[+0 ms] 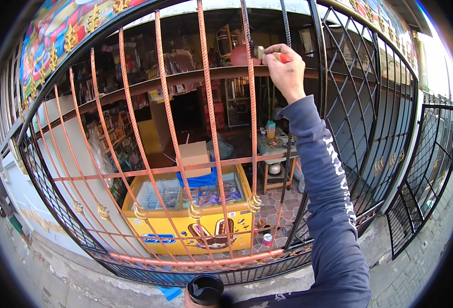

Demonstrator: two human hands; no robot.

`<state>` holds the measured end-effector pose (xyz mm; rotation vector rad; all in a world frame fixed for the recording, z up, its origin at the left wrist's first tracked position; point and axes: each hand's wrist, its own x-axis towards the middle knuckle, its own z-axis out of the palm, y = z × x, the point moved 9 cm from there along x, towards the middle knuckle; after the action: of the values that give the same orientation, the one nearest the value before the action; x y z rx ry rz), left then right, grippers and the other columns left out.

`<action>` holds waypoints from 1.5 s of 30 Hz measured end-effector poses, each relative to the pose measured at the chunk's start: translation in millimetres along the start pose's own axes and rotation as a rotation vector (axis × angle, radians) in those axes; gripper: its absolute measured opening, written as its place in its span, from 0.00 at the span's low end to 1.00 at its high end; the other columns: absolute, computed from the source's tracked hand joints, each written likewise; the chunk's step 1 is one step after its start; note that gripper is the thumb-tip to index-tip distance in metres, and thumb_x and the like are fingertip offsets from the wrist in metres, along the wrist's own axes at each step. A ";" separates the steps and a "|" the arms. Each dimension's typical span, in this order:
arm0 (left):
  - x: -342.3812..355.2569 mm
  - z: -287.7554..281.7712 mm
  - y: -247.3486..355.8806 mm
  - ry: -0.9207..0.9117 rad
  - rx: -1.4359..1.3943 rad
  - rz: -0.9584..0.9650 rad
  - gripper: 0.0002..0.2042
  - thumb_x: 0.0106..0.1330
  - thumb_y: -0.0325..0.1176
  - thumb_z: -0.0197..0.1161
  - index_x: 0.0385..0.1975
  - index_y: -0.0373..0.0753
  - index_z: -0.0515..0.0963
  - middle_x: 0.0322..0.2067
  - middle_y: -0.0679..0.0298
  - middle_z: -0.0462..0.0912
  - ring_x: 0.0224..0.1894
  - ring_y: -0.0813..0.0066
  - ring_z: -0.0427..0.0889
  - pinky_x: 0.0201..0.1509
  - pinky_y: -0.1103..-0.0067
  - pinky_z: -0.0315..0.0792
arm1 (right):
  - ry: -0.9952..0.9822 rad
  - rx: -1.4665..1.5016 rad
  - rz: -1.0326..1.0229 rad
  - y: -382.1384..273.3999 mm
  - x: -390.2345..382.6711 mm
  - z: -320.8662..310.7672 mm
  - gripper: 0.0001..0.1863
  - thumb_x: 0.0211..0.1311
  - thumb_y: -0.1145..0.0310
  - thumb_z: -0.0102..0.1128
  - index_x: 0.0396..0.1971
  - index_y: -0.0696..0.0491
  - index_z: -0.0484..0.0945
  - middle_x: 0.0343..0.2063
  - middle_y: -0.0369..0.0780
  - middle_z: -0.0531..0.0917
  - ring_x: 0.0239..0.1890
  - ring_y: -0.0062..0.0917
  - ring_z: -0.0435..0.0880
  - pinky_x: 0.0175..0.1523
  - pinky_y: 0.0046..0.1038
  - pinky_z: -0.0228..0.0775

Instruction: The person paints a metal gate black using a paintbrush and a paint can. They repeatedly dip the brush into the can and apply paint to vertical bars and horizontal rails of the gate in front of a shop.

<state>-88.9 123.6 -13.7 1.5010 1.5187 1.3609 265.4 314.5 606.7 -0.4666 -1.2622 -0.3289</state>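
Observation:
My right hand (284, 69) is raised high and closed on a paintbrush (258, 52) with a red handle. The brush's dark bristles meet the upper part of an upright twisted bar (250, 74), which shows reddish-orange below and darker near the top. Low in the view, my left hand (189, 302), mostly cut off by the edge, grips a cup (206, 289) with black liquid in it, seemingly paint. Bars to the left, such as this one (206, 87), are reddish-orange, while the lattice panel (350, 77) at the right is black.
Behind the bars stand a yellow chest freezer (195, 231), a cardboard box (193, 156) and a small table (276, 149). A red-and-white can (267, 239) sits on the tiled floor inside. A black gate (421, 174) stands at the right. A concrete ledge (288, 274) runs below the grille.

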 end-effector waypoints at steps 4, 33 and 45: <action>1.4 -3.0 5.7 0.055 0.027 0.071 0.55 0.31 0.44 0.88 0.66 0.37 0.65 0.59 0.56 0.78 0.62 0.59 0.77 0.70 0.67 0.71 | -0.021 0.140 0.124 10.7 -4.4 -0.3 0.04 0.60 0.78 0.66 0.35 0.60 0.85 0.29 0.37 0.89 0.33 0.17 0.87 0.42 0.20 0.80; 1.2 -11.2 -4.2 0.088 -0.051 -0.069 0.53 0.33 0.43 0.90 0.64 0.37 0.67 0.55 0.58 0.82 0.55 0.66 0.82 0.61 0.70 0.79 | -0.218 -0.417 -0.509 -100.2 175.6 91.9 0.09 0.52 0.67 0.71 0.28 0.57 0.88 0.26 0.50 0.88 0.33 0.43 0.90 0.44 0.41 0.82; 7.5 -5.2 -49.9 -0.008 -0.058 -0.136 0.62 0.34 0.52 0.88 0.72 0.38 0.59 0.62 0.58 0.77 0.67 0.66 0.74 0.74 0.69 0.68 | -0.201 -0.485 -0.448 -102.8 184.8 83.9 0.08 0.51 0.68 0.73 0.28 0.57 0.88 0.25 0.48 0.88 0.31 0.38 0.89 0.41 0.38 0.80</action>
<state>-112.0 137.7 -56.6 1.3415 1.5333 1.3069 197.3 271.6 819.4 -0.6367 -1.4820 -1.0013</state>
